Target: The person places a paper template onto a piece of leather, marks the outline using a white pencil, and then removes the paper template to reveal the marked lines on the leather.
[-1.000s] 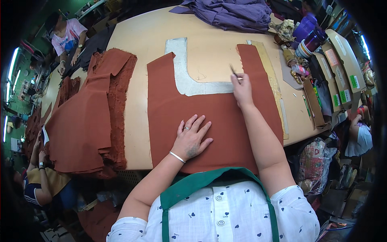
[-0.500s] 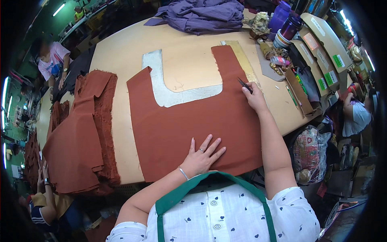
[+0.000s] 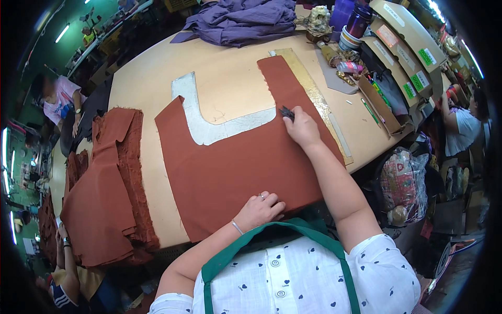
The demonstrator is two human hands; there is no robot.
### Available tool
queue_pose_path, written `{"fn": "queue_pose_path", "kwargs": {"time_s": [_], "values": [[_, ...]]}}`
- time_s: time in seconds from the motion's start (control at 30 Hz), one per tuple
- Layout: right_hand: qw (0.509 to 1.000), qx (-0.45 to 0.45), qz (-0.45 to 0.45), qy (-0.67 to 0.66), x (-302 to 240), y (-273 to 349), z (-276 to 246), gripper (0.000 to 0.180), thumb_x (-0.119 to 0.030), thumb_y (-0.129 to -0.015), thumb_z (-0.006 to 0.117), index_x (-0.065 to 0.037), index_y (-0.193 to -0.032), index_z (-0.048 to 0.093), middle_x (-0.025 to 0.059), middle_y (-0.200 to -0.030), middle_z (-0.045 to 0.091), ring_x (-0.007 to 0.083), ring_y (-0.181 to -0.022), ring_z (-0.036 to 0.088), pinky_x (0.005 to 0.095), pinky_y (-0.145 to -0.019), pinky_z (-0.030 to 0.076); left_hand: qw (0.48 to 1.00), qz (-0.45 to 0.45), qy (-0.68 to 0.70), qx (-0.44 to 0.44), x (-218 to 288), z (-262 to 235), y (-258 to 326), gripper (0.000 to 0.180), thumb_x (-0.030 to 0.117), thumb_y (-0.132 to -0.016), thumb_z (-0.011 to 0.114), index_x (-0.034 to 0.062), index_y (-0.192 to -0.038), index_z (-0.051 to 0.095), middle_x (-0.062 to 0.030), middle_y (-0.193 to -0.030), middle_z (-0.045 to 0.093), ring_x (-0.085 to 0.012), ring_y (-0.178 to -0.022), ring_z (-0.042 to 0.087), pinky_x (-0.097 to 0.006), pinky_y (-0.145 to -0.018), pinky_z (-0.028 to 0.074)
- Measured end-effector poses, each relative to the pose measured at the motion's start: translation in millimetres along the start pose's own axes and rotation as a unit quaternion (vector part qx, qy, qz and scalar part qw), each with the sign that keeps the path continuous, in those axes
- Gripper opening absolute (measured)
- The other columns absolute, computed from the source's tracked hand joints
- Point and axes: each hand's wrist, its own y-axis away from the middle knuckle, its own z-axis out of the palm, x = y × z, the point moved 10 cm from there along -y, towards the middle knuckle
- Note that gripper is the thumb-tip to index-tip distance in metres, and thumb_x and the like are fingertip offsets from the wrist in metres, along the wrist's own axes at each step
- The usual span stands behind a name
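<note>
A rust-brown fabric panel (image 3: 240, 167) with a deep U-shaped cut-out lies in front of me. Inside the cut-out shows a pale grey U-shaped template (image 3: 214, 132), partly covered by the cloth. My right hand (image 3: 303, 128) is closed around small dark thread snips (image 3: 286, 112), at the cut-out's lower right corner. My left hand (image 3: 260, 208) is near the panel's front edge, fingers curled in on the cloth; the fingertips are hidden. Along the panel's right side runs a gold-coloured strip (image 3: 308, 86).
A stack of rust-brown fabric pieces (image 3: 99, 193) lies at left. Purple cloth (image 3: 240, 21) is heaped at the back. Bottles, pens and open cardboard boxes (image 3: 402, 57) crowd the table's right side. A wrapped bundle (image 3: 400, 186) sits below the right edge. Other people work at left and right.
My right hand has brought the snips left to the cut-out's corner. My left hand's fingers, spread flat before, are now curled. The whole view has shifted slightly.
</note>
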Motion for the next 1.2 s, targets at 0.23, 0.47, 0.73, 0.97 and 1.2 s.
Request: {"fn": "queue_pose_path", "kwargs": {"time_s": [0.23, 0.47, 0.73, 0.97, 1.2], "values": [[0.999, 0.036, 0.007, -0.004, -5, -5, 13, 0.030, -0.024, -0.081, 0.058, -0.002, -0.094, 0.044, 0.0193, -0.084, 0.060, 0.0362, -0.080, 0.060, 0.0473, -0.070, 0.047, 0.999, -0.003, 0.051, -0.011, -4, 1, 1, 0.030, 0.031, -0.074, 0.065, 0.0100, -0.094, 0.057, -0.0069, -0.083, 0.051, -0.0228, -0.077, 0.054, -0.035, -0.061, 0.047], [0.999, 0.052, 0.014, 0.007, -13, -10, 16, 0.026, -0.023, -0.081, 0.058, -0.003, -0.092, 0.046, 0.0178, -0.087, 0.061, 0.0358, -0.082, 0.059, 0.0459, -0.071, 0.047, 0.998, -0.005, 0.055, -0.020, -6, 2, 3, 0.025, 0.032, -0.079, 0.059, 0.0116, -0.092, 0.053, -0.0057, -0.085, 0.048, -0.0206, -0.082, 0.052, -0.033, -0.061, 0.047], [0.996, 0.091, -0.019, 0.011, -19, -11, 14, 0.023, -0.020, -0.081, 0.059, -0.004, -0.090, 0.046, 0.0167, -0.084, 0.060, 0.0360, -0.079, 0.059, 0.0459, -0.068, 0.047, 0.998, 0.003, 0.058, -0.017, -6, 3, 2, 0.024, 0.032, -0.080, 0.058, 0.0117, -0.092, 0.053, -0.0057, -0.085, 0.048, -0.0205, -0.082, 0.052, -0.033, -0.061, 0.047], [0.997, 0.078, 0.003, 0.022, -16, -11, 13, 0.027, -0.023, -0.081, 0.059, -0.003, -0.091, 0.044, 0.0168, -0.085, 0.060, 0.0363, -0.079, 0.060, 0.0481, -0.069, 0.047, 0.997, -0.002, 0.071, -0.019, -7, 2, 1, 0.026, 0.031, -0.079, 0.061, 0.0098, -0.093, 0.055, -0.0071, -0.085, 0.050, -0.0226, -0.080, 0.053, -0.035, -0.062, 0.047], [0.998, 0.063, 0.011, 0.023, -14, -12, 16, 0.027, -0.023, -0.081, 0.059, -0.003, -0.092, 0.045, 0.0182, -0.086, 0.060, 0.0358, -0.079, 0.061, 0.0473, -0.069, 0.048, 0.996, -0.005, 0.086, -0.019, -8, 2, 1, 0.029, 0.030, -0.077, 0.063, 0.0085, -0.095, 0.058, -0.0082, -0.084, 0.052, -0.0241, -0.079, 0.054, -0.037, -0.062, 0.047]]}}
